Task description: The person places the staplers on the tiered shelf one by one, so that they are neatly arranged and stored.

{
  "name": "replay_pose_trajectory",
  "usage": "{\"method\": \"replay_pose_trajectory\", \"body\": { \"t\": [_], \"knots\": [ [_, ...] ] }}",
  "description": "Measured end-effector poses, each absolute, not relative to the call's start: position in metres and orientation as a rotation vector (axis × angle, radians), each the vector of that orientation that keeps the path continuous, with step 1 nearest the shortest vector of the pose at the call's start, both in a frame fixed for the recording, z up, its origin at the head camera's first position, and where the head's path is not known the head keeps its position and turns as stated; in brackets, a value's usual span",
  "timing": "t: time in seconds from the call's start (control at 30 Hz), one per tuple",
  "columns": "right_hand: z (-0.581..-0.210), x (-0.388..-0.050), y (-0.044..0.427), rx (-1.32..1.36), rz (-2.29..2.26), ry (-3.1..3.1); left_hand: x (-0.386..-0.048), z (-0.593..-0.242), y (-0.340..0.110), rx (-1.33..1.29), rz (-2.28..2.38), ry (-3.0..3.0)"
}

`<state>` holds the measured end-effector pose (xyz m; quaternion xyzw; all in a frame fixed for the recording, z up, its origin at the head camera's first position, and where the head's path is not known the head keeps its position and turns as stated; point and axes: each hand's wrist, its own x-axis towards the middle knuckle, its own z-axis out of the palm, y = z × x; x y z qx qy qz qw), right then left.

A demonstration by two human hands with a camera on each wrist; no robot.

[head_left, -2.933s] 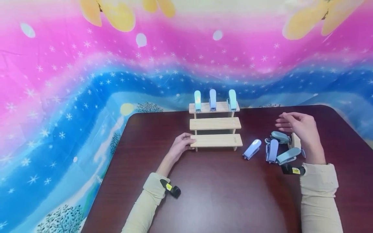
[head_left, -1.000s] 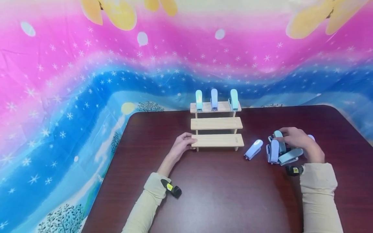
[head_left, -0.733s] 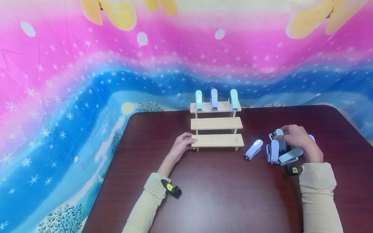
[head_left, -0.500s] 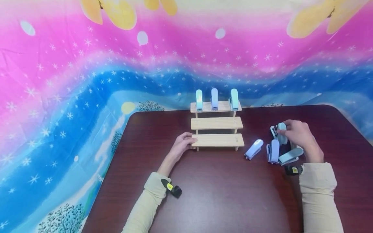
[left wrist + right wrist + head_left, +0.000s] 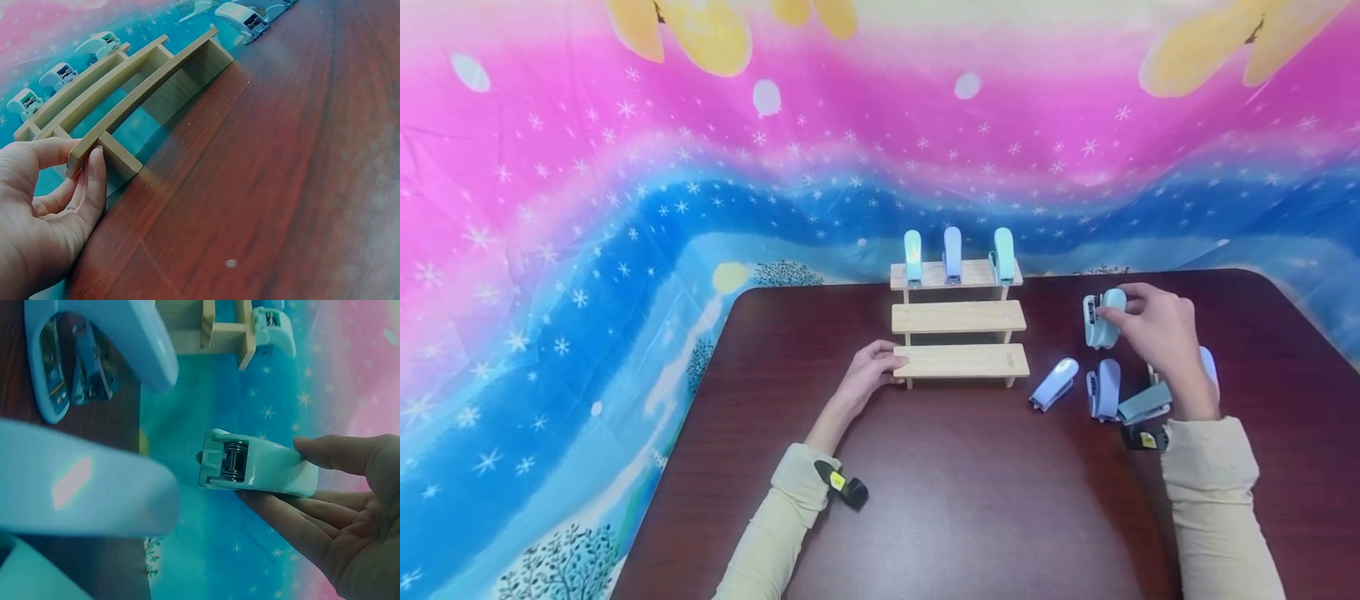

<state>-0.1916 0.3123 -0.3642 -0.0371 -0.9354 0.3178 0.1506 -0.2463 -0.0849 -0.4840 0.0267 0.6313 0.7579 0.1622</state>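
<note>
My left hand point(image 5: 867, 379) pinches the left end of the lowest board of a three-step wooden rack point(image 5: 958, 362); in the left wrist view the thumb and fingers point(image 5: 95, 181) close on that board's corner. Held in my right hand point(image 5: 1163, 325) is a mint green stapler point(image 5: 1111, 320), raised above the table at the right of the rack. The right wrist view shows thumb and fingers on either side of this stapler point(image 5: 269, 465). Along the top step stand a mint stapler point(image 5: 912, 258), a lavender one point(image 5: 952, 255) and another mint one point(image 5: 1002, 256).
On the dark table point(image 5: 970, 500) below my right hand lie a lavender stapler point(image 5: 1054, 385), a second lavender stapler point(image 5: 1105, 390) and a grey-green stapler point(image 5: 1145, 404). More pieces are partly hidden behind the right wrist. A patterned cloth point(image 5: 820, 167) hangs behind the table.
My right hand has come down to the pile, gripped the mint stapler, and lifted it up and slightly left. The left hand has stayed on the rack.
</note>
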Motion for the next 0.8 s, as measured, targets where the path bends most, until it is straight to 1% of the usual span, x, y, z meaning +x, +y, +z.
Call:
{"method": "replay_pose_trajectory", "body": {
  "t": [0.33, 0.8],
  "knots": [
    [-0.36, -0.191, 0.298, -0.129, 0.963, -2.641, -0.246, -0.483, -0.085, 0.068, 2.178, 1.793],
    [-0.359, -0.189, 0.292, -0.117, 1.003, -2.63, -0.246, -0.485, -0.084, 0.07, 2.17, 1.805]
  ]
}}
